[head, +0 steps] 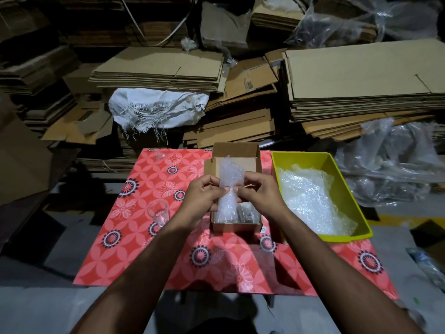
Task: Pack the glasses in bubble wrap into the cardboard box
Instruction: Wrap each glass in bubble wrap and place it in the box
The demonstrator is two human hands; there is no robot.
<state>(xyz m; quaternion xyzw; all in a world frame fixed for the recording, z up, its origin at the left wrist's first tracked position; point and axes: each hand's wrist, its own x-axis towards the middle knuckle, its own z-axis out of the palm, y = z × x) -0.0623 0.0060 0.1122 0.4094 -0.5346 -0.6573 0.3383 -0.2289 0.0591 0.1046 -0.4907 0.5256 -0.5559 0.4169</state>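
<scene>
Got a wrapped glass (230, 189) in both hands, held upright over the cardboard box (237, 224). My left hand (201, 197) and right hand (258, 192) are both pinching the bubble wrap at its narrow waist, thumbs & fingertips meeting approx. mid-bundle, w/ the loose top of the wrap flaring up above my fingers. The bottom of the bundle is down inside the left part of the box, though I can't tell if it's resting on the floor of it yet.

Step in hand: closing up the wrap round this glass & seating it in the box. Something else is already in the right part of the box, can't make out what.

One bare glass (159, 212) stands on the desk (149, 237) just left of my left wrist, not wrapped yet. More bubble wrap sheets (313, 201) lie in the yellow tray (303, 158) beside the box on the right.

Next, I reckon: tuck the loose top down so it doesn't spring open, lower the bundle fully in & let go. Then a fresh sheet from the tray for the bare glass. Needs care, as the wrap's slippery & the box is tight
</scene>
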